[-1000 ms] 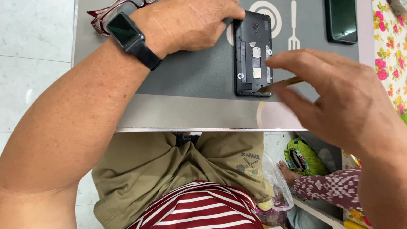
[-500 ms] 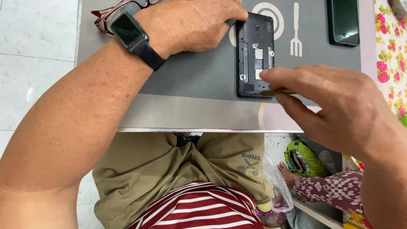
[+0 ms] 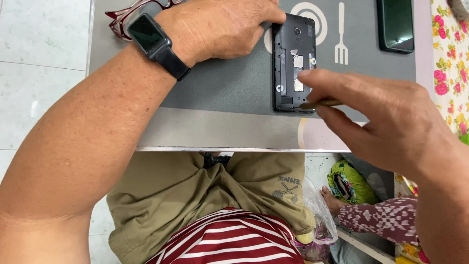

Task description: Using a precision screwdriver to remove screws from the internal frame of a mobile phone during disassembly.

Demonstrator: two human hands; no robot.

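Your right hand [image 3: 391, 122] is pinched nearly closed: thumb and forefinger grip a thin brownish stick-like tool [image 3: 320, 103], and its tip touches the lower right corner of the black rectangular phone with its back cover removed [image 3: 293, 63]. Your left hand [image 3: 222, 27], with a black square smartwatch [image 3: 149, 36] on the wrist, is curled, and its fingertips press on the upper left edge of the phone; it holds nothing else. The phone lies face down on a grey table mat [image 3: 220, 88], just left of a white plate and fork symbol [image 3: 327, 24] printed on the mat. Small white and silver rectangular labels sit inside the open phone. Red-framed glasses [image 3: 128, 14] lie behind your left wrist. A second black phone with a dark screen [image 3: 394, 24] lies well apart at the upper right, near a flowered cloth [image 3: 449, 63].
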